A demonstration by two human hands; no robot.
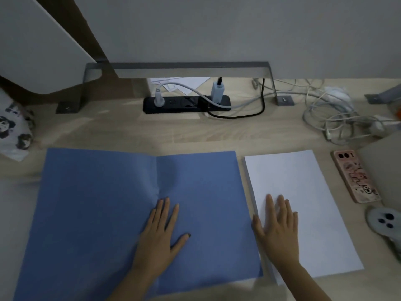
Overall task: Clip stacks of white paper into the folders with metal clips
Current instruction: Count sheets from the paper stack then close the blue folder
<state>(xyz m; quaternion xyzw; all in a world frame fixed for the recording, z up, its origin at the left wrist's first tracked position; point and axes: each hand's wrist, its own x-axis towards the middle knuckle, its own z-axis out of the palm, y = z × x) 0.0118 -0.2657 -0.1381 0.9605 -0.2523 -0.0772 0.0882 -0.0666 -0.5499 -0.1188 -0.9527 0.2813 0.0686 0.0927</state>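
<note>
A blue folder (97,213) lies spread open and flat on the wooden desk, its crease running down the middle. My left hand (162,231) rests palm down on the folder's right half, just beside the crease, fingers apart. To the right of the folder sits a stack of white paper (314,192). My right hand (277,227) lies flat on the stack's left side, thumb at its left edge, fingers spread. No metal clip shows anywhere.
A phone (355,175) in a patterned case lies right of the paper, a grey object (384,222) below it. Behind are a black power strip (186,104), tangled white cables (334,118) and a grey metal stand (186,69). A printed cloth (13,131) sits far left.
</note>
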